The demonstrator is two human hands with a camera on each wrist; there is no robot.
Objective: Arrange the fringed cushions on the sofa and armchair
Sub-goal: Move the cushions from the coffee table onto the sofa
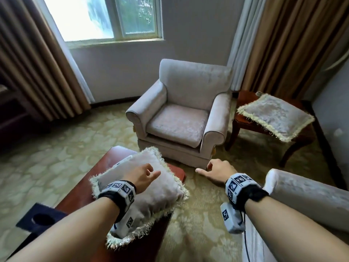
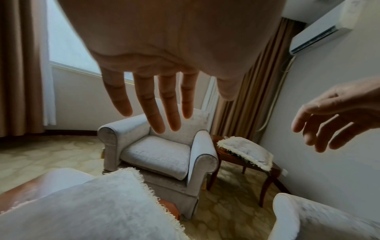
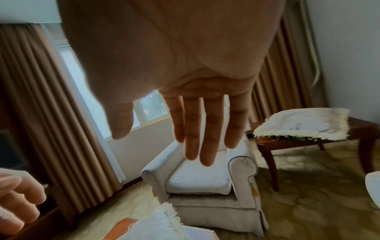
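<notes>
Nothing looks placed yet: both hands, left hand [image 1: 143, 174] and right hand [image 1: 217, 171], hover loose-fingered and empty, one fringed cushion [image 1: 140, 190] lying on the worktop [image 1: 111, 157] under the left, another cushion [image 1: 273, 116] on a side table [image 1: 243, 122] beyond the right, the armchair [image 1: 181, 114] ahead bare.

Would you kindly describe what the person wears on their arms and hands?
Both forearms are bare, without sleeves. Each wrist carries a black strap holding a white block printed with dark blue square markers, with a second marked white block slung beneath. A thin black cable hangs from the right unit. The left hand and right hand wear no gloves.
</notes>
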